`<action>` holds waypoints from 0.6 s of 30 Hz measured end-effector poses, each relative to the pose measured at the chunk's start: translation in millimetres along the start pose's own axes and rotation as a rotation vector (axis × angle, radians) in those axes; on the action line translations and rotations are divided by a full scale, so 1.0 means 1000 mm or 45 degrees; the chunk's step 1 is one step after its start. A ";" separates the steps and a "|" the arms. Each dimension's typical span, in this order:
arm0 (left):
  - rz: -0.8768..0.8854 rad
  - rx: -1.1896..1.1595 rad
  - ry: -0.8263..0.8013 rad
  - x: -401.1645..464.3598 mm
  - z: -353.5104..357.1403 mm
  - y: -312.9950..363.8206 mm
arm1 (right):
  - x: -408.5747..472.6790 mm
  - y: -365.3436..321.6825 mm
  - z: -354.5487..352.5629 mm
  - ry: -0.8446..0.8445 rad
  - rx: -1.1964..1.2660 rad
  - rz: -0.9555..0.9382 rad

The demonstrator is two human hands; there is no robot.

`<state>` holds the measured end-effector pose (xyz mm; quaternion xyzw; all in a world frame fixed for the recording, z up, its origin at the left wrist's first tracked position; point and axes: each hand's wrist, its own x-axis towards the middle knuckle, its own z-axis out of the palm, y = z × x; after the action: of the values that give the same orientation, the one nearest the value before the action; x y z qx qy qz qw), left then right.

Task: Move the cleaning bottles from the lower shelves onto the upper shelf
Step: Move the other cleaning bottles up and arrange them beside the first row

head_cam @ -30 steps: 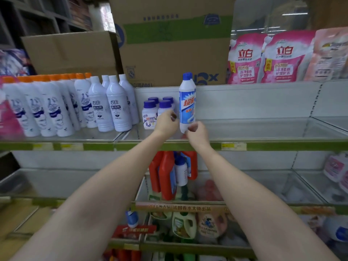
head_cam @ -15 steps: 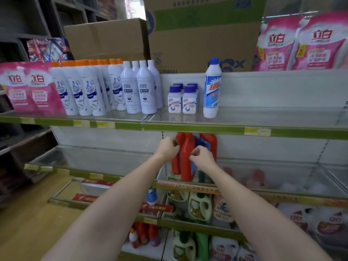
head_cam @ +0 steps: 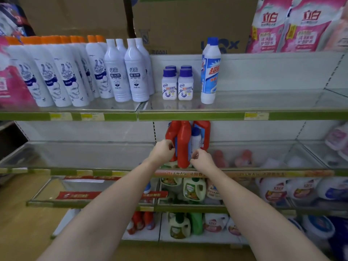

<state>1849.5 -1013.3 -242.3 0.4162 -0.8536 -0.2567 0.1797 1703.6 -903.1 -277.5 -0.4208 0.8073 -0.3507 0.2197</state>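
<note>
On the upper shelf (head_cam: pixel 244 105), blue-capped bottle (head_cam: pixel 210 72) now standing released; both hands, left (head_cam: pixel 162 152) and right (head_cam: pixel 202 160), lowered to red bottles (head_cam: pixel 183 146) below, fingers curled, gripping nothing yet.

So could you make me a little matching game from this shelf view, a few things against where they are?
Things:
1. tall blue-capped bottle
2. red bottles
3. pink pouches
4. orange-capped bottles

Places:
A. top right, above the upper shelf
B. upper shelf, left end
C. upper shelf, right of the small bottles
D. second shelf, by the hands

Pairs: 1-C, 2-D, 3-A, 4-B
</note>
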 end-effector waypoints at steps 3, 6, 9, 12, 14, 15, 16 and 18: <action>0.045 0.026 -0.068 0.003 0.008 0.001 | -0.003 0.010 0.003 0.083 0.041 0.055; 0.105 0.080 -0.128 0.009 0.019 0.009 | -0.004 0.022 -0.003 0.121 0.059 0.094; 0.156 0.133 -0.187 0.019 0.032 0.021 | 0.007 0.038 -0.013 0.148 0.053 0.127; 0.160 0.149 -0.233 0.031 0.048 0.031 | 0.026 0.053 -0.023 0.172 0.034 0.139; 0.141 0.160 -0.280 0.043 0.063 0.035 | 0.040 0.061 -0.027 0.163 0.029 0.144; 0.130 0.174 -0.305 0.049 0.070 0.038 | 0.048 0.064 -0.028 0.148 0.021 0.149; 0.115 0.187 -0.322 0.055 0.076 0.041 | 0.058 0.067 -0.029 0.128 0.010 0.152; 0.085 0.207 -0.345 0.069 0.089 0.048 | 0.078 0.072 -0.033 0.084 0.003 0.131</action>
<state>1733.0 -1017.6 -279.1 0.3624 -0.9013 -0.2346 0.0370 1601.5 -926.6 -315.0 -0.3668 0.8342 -0.3536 0.2112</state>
